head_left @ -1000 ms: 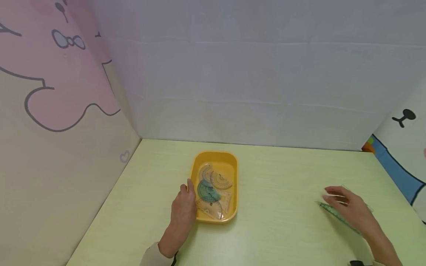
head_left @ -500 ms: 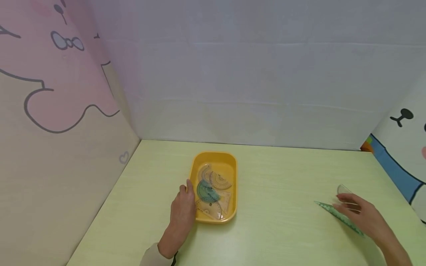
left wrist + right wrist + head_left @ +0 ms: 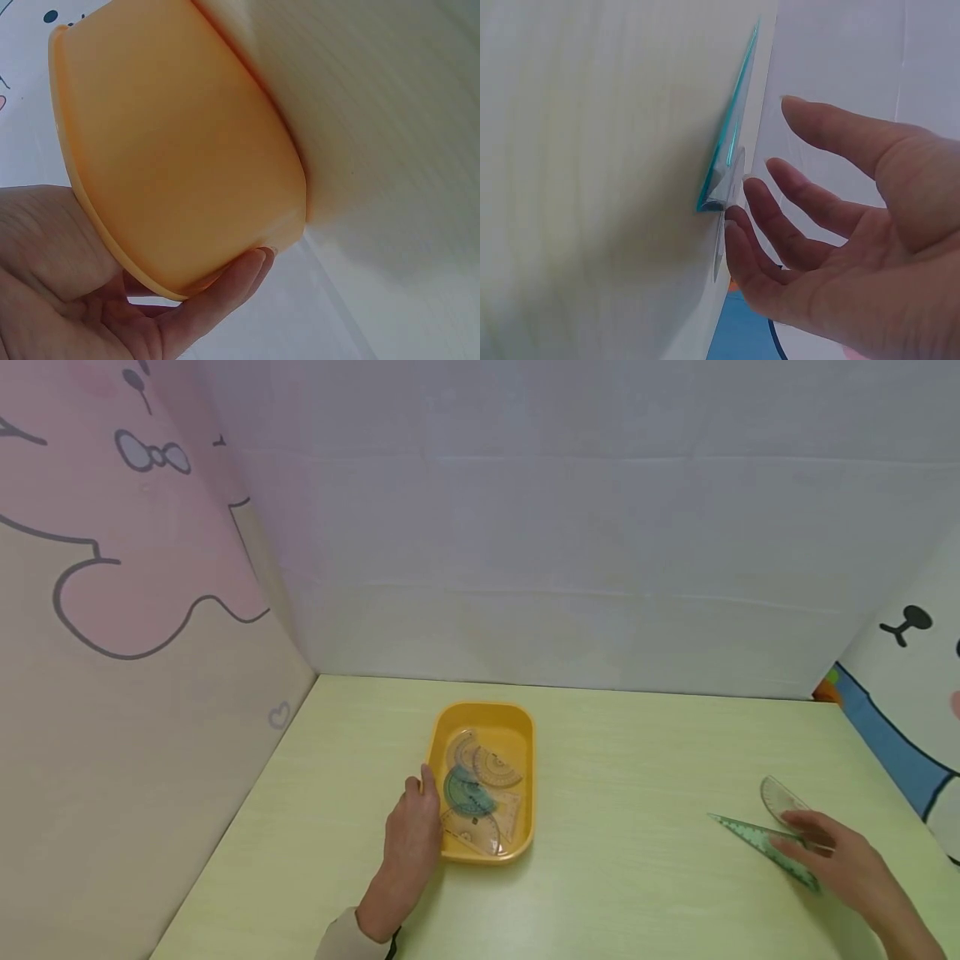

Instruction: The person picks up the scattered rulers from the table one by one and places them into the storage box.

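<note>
My left hand (image 3: 412, 831) holds the left side of a yellow plastic tray (image 3: 527, 727), fingers at its rim and wall; in the left wrist view the tray's outer wall (image 3: 180, 142) fills the middle. Inside lie a teal protractor (image 3: 467, 792), clear protractors (image 3: 498, 767) and a clear set square (image 3: 510, 810). On the right, my right hand (image 3: 847, 860) is over a green set square (image 3: 757, 839) and a clear protractor (image 3: 776, 797), partly hiding both. Its fingers are relaxed and spread from the thumb, with nothing between them in the right wrist view.
The pale wooden table (image 3: 622, 777) meets a white back wall (image 3: 562, 568). A printed panel stands on the left (image 3: 150, 710), and another with a blue and white print (image 3: 892, 743) on the right.
My right hand has moved right and slightly toward me, uncovering more of the clear protractor and green set square. The left hand and the tray stay in place.
</note>
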`<state>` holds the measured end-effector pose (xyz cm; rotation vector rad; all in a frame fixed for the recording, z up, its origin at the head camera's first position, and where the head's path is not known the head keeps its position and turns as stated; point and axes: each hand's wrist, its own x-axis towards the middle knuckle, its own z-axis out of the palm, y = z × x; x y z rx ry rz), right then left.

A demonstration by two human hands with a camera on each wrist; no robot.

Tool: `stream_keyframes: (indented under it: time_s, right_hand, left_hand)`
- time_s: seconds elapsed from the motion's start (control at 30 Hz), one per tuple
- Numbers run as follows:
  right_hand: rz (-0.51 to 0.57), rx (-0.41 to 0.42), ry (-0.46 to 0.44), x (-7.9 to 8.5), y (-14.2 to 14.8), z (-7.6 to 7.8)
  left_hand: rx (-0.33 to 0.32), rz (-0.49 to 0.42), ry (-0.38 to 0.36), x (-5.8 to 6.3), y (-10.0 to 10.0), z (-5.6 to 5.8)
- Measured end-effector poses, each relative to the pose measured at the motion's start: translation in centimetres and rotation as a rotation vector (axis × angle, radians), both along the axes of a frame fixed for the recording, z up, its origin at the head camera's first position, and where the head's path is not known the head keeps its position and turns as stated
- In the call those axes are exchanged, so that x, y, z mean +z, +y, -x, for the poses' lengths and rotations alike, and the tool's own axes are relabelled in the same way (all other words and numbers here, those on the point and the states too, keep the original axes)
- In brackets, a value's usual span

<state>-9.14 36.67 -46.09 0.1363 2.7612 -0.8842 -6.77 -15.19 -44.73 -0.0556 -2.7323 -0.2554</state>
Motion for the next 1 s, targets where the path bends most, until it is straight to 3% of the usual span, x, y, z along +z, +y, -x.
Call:
stream_keyframes:
  time_s: [0.17,0.43,0.7,1.0]
  right_hand:
    - [-0.046,-0.036,0.015,-0.6,0.3,-0.2]
    - [-0.078,-0.020,-0.008,-1.3,0.4,-0.4]
    - [-0.095,0.089,0.007,-1.5,0.7,-0.2]
    - [-0.078,0.111,0.053,-1.5,0.6,-0.2]
  left_hand:
    - [-0.001,0.002,0.002,0.0,0.0,0.0]
    - [-0.002,0.003,0.006,0.0,0.0,0.0]
    - [-0.004,-0.003,0.000,0.0,0.0,0.0]
    - [0.010,-0.004,-0.014,0.0,0.0,0.1]
